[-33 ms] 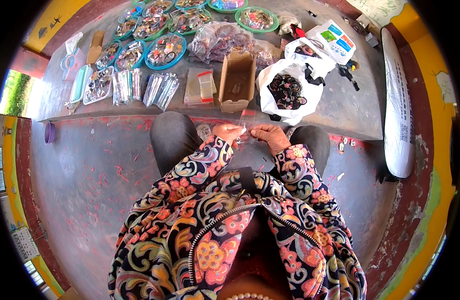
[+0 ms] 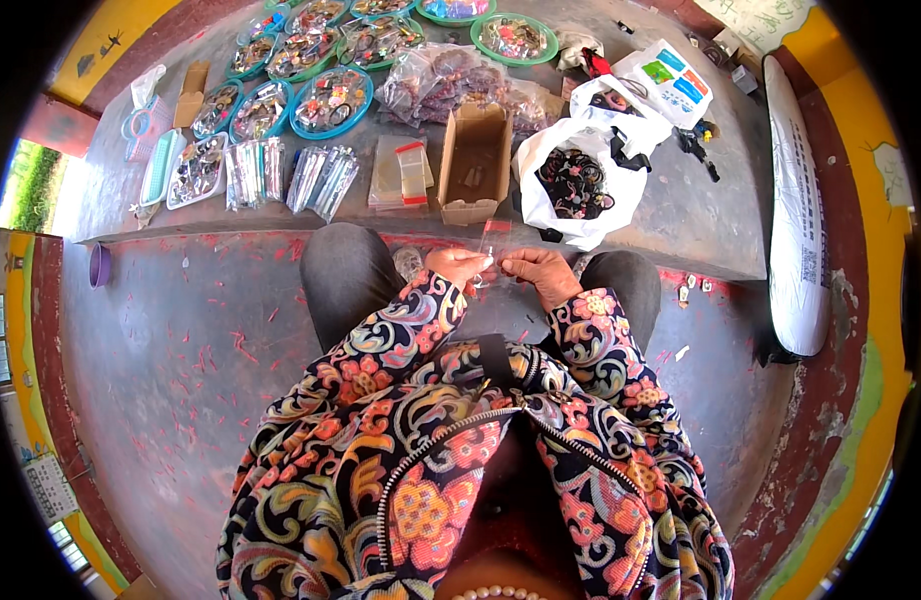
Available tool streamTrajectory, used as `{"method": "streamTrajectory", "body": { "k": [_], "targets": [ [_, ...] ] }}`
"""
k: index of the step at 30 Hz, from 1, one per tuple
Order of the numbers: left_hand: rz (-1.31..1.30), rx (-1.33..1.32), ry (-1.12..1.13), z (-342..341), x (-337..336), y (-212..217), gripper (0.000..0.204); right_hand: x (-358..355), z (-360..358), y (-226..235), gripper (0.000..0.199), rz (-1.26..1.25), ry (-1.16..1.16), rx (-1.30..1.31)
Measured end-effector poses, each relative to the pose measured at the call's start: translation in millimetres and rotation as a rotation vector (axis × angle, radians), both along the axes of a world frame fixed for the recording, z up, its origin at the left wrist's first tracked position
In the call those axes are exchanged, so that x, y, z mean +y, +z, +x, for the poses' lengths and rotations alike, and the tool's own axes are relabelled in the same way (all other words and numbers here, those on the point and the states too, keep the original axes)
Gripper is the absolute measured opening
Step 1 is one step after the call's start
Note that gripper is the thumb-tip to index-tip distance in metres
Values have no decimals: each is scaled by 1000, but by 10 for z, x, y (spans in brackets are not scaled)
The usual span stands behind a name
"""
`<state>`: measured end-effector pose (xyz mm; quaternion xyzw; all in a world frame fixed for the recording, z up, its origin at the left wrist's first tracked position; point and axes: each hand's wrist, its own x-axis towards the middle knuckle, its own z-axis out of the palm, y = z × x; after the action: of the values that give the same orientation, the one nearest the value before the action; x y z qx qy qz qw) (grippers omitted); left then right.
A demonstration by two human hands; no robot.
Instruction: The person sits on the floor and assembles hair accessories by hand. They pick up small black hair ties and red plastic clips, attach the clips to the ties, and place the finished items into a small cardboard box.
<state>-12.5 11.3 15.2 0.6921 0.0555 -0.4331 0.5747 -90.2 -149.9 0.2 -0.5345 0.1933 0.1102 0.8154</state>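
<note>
Between my knees, just off the near edge of the grey platform, my left hand [image 2: 459, 266] pinches a small clear plastic bag [image 2: 496, 236] with a reddish strip near its top. My right hand [image 2: 544, 275] is closed at the bag's right side, thumb and fingers pressed together on it. Anything inside the bag is too small to make out. Ahead of my hands stands an open cardboard box [image 2: 468, 213]. Left of it lies a stack of flat clear bags [image 2: 389, 176] with red strips. A white plastic bag [image 2: 617, 212] holding dark hair ties [image 2: 573, 187] sits to its right.
Bundles of slim packaged items [image 2: 323, 182] and a white tray [image 2: 221, 183] lie at the left. Several round basins, one blue [image 2: 299, 124], hold small accessories farther back. Clear bags of purplish pieces [image 2: 446, 85] lie mid-platform. A long white sack [image 2: 796, 220] stands at the right.
</note>
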Motion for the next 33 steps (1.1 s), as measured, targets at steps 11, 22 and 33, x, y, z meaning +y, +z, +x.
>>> {"method": "streamTrajectory", "body": {
  "k": [11, 22, 33],
  "targets": [
    [49, -68, -107, 0, 12, -44, 24, 39, 8, 208, 23, -728, -219, -343],
    [322, -207, -389, 8, -24, -6, 25, 109, -24, 257, 10, -1242, -44, -688],
    [195, -359, -479, 39, 69, -268, 29, 51, -19, 162, 11, -805, 108, -385]
  ]
}}
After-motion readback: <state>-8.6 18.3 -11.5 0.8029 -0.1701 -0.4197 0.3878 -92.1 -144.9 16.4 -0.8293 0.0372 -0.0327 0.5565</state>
